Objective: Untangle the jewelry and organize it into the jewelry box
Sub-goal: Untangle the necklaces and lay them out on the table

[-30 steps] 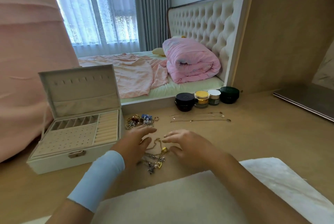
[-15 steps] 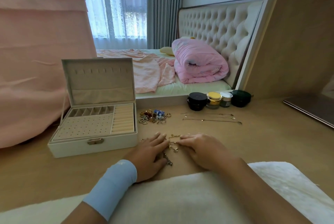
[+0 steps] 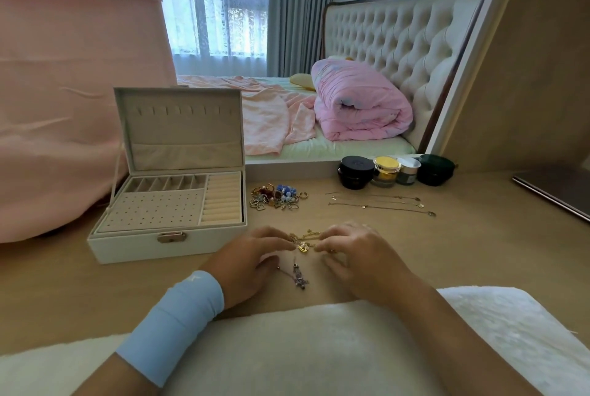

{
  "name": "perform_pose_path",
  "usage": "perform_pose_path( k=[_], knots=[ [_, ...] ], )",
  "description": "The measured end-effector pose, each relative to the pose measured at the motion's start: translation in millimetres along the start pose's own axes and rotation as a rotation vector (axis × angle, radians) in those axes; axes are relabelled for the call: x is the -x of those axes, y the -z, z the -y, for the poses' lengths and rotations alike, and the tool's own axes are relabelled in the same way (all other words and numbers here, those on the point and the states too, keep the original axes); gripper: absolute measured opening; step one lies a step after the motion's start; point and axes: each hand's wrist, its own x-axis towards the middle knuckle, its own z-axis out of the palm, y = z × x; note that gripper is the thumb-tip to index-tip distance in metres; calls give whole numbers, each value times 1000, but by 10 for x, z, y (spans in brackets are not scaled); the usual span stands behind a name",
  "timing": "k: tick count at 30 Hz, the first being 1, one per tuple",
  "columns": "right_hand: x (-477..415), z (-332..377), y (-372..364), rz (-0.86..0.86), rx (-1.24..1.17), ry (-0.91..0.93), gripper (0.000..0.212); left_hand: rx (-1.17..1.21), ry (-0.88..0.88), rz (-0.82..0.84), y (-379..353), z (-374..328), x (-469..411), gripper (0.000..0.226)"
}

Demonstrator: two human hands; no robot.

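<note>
Bedroom behind: bed with rolled pink blanket, curtained window. Wooden tabletop up front, white cloth at the near edge.

Head view: jewelry box sits left, lid up, compartments bare, latch facing the camera. Tangled chains lie on the tabletop right of the box, directly between the two hands. Left hand, blue wristband on the wrist, fingers curled with the tips pinching the left side of the tangle. Right hand likewise curled, fingertips pinching the right side. Purple-silver pendant trails from the tangle toward the camera, lying between the hands, just beside the left thumb. Pile of rings and charms sits beyond the hands, near the box's right corner. Two thin chains laid out straight to the right of that pile. Four jars behind them.
</note>
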Motion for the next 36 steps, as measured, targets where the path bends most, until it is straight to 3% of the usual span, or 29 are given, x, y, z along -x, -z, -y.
perform_pose_path(
  k=[4,12,17,22,24,30,33,36],
  knots=[
    [-14,261,-29,133,-49,18,29,-150,-34,51,-8,-30,-3,22],
    [-15,186,-13,175,-43,-56,21,-268,-55,75,14,-107,-2,22],
    [27,69,-12,58,-320,-252,10,-266,-30,101,12,-108,-8,29],
    [34,70,-15,15,-536,-355,11,-272,-36,119,21,-131,-3,21],
    [33,67,-17,38,-564,-384,14,-122,10,63,2,-150,7,14],
    [-13,100,9,69,-736,-442,19,737,229,-3,26,-183,-3,17],
    [-35,128,35,96,-850,-473,18,964,227,26,5,-178,-18,14],
    [-13,122,42,131,-782,-430,13,1066,183,50,15,-169,-32,8]
  ],
)
